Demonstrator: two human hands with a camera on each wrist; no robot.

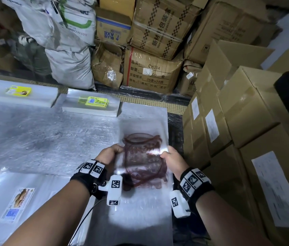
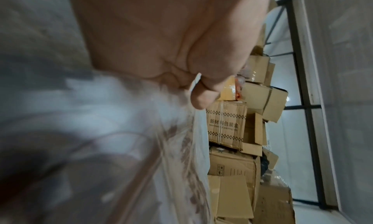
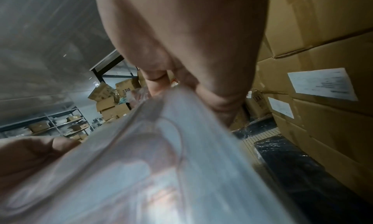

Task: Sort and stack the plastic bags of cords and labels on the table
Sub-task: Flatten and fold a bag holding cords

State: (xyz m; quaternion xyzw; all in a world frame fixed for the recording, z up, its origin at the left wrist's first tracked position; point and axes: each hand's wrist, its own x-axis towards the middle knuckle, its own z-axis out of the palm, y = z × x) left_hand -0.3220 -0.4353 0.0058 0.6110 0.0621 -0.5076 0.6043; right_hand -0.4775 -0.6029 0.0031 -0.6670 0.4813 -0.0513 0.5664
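A clear plastic bag with a dark red jar print [image 1: 142, 157] is held above a pile of like bags [image 1: 143, 118] at the table's right side. My left hand [image 1: 111, 153] pinches its left edge and my right hand [image 1: 169, 157] pinches its right edge. In the left wrist view the left hand [image 2: 193, 84] nips the bag's thin edge [image 2: 194, 82] between thumb and fingers. The right wrist view shows the right hand [image 3: 177, 87] gripping the bag's gathered plastic [image 3: 161, 139]. The bag is blurred.
Two stacks of clear bags with yellow labels [image 1: 18, 91] [image 1: 94, 102] lie at the far side of the table [image 1: 42, 135]. A stack with a brown and blue label [image 1: 17, 203] lies near left. Cardboard boxes [image 1: 246, 112] wall the right side; sacks [image 1: 71, 64] and more boxes stand behind.
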